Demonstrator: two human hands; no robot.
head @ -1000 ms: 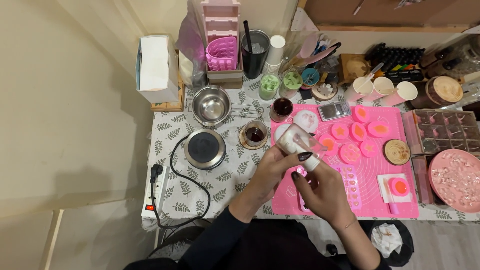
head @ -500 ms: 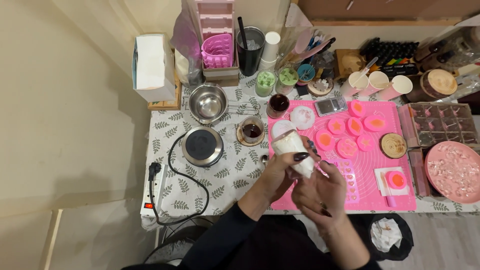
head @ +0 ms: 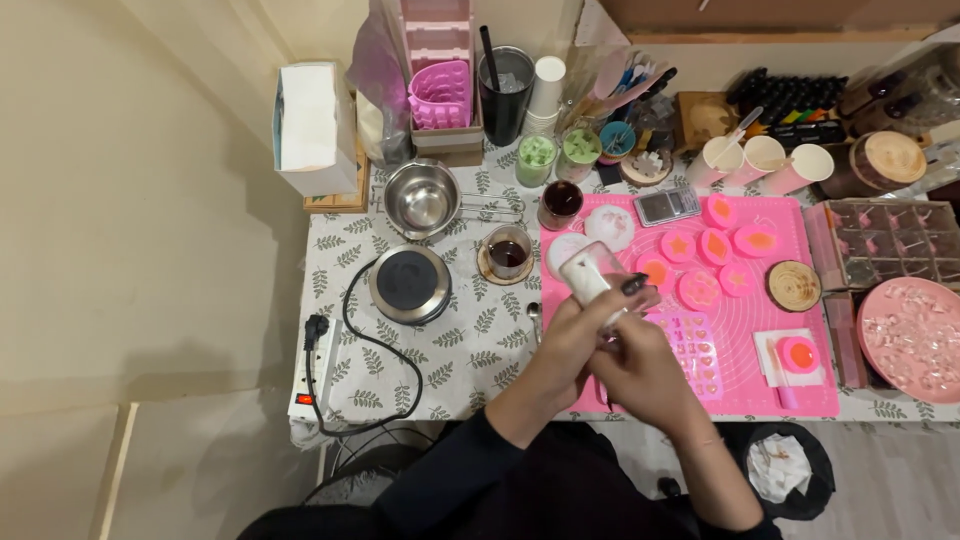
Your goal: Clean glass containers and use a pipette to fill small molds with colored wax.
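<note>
My left hand (head: 570, 330) grips a small clear glass jar with white contents (head: 588, 272), tilted above the near left part of the pink silicone mat (head: 745, 385). My right hand (head: 640, 365) is pressed against the jar's lower side, fingers curled on it. Several pink and orange moulded shapes (head: 715, 245) lie on the mat just beyond the hands. A pink multi-cavity mould (head: 695, 350) rests right of my right hand.
A small electric hotplate (head: 410, 284) with a black cord, a steel pot (head: 423, 197), a glass of dark liquid (head: 508, 251), paper cups (head: 762, 155), a pocket scale (head: 667, 205), a round pink tray (head: 915, 335) and a tissue box (head: 310, 125) crowd the leaf-patterned table.
The hands and jar have stayed close together over the mat's left side; the jar has tilted slightly and the right hand has closed in tighter against it.
</note>
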